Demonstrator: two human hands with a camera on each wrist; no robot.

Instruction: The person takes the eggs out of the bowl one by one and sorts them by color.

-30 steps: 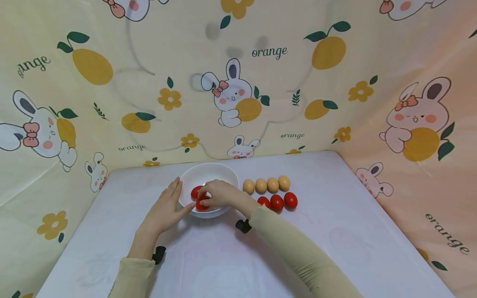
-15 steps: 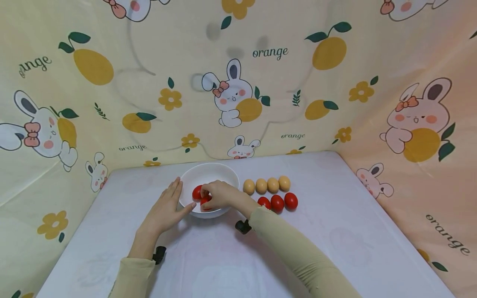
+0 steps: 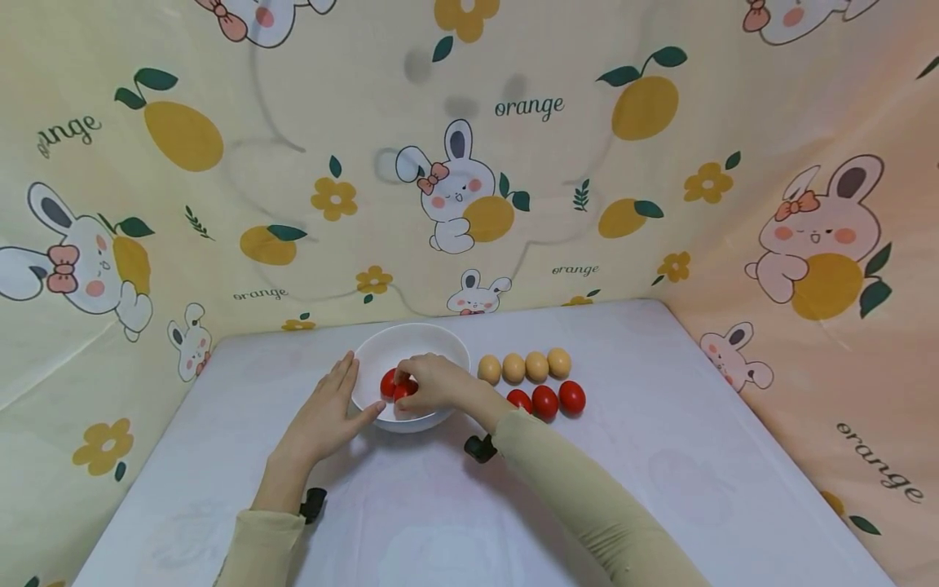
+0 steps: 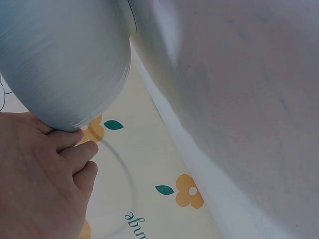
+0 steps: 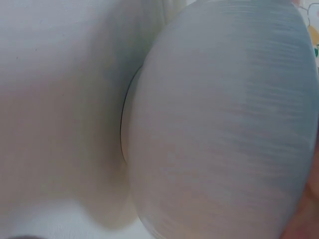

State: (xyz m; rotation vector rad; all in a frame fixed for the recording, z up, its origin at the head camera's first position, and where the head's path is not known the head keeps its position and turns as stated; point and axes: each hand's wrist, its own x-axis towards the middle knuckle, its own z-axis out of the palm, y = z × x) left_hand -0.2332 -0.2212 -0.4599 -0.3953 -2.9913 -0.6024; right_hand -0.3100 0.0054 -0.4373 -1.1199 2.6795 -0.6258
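A white bowl (image 3: 381,346) stands on the table, with two red eggs inside. My right hand (image 3: 436,381) reaches over its near right rim and pinches the nearer red egg (image 3: 404,391), which the fingers partly cover. Against that one lies the other red egg (image 3: 388,384). On the left side, my left hand (image 3: 326,412) rests on the bowl's rim, its fingers straight and the thumb spread toward the near edge. In the left wrist view those fingertips of the left hand (image 4: 45,172) touch the bowl's outer wall (image 4: 65,59). The bowl (image 5: 224,124) hides most of the right hand in the right wrist view.
Right of the bowl, several tan eggs (image 3: 514,367) stand in a row. Nearer than these is a row of three red eggs (image 3: 545,402), the leftmost partly behind the right sleeve (image 3: 579,489). Patterned cloth (image 3: 337,244) backs the white table (image 3: 440,505).
The two red eggs in the bowl have shifted slightly to the right, the nearer one along with my right hand's fingers. My left hand has stayed at the bowl's rim.
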